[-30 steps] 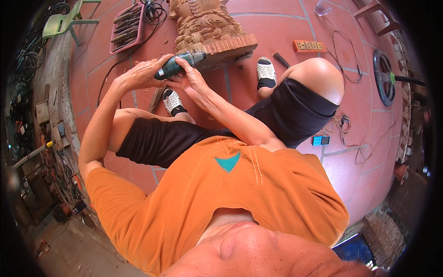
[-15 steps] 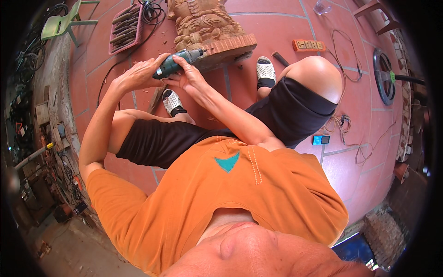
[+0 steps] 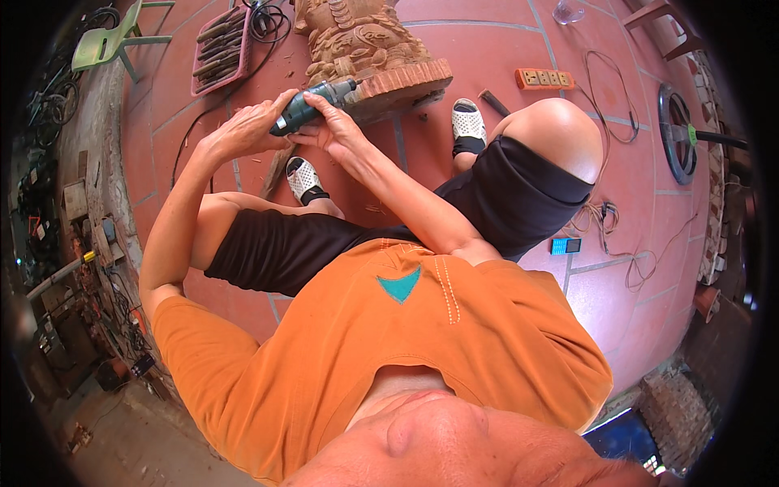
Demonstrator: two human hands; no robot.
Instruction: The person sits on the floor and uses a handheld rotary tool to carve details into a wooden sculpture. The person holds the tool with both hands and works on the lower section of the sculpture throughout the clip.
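Both hands, left hand [image 3: 247, 130] and right hand [image 3: 337, 130], closed around green power tool [image 3: 312, 105]; tip against base of ornately worked wooden carving [image 3: 365, 49]; base edge seemingly unfinished.

Both arms stretched forward and down, elbows bent; left hand [image 3: 247, 128] curled shut in a grip, right hand [image 3: 337, 130] beside it, fingers curled.

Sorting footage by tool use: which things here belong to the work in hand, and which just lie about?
In use: left hand and right hand grip the green power tool against the carved wooden statue.
Lying about: tray of chisels, orange power strip, green chair.
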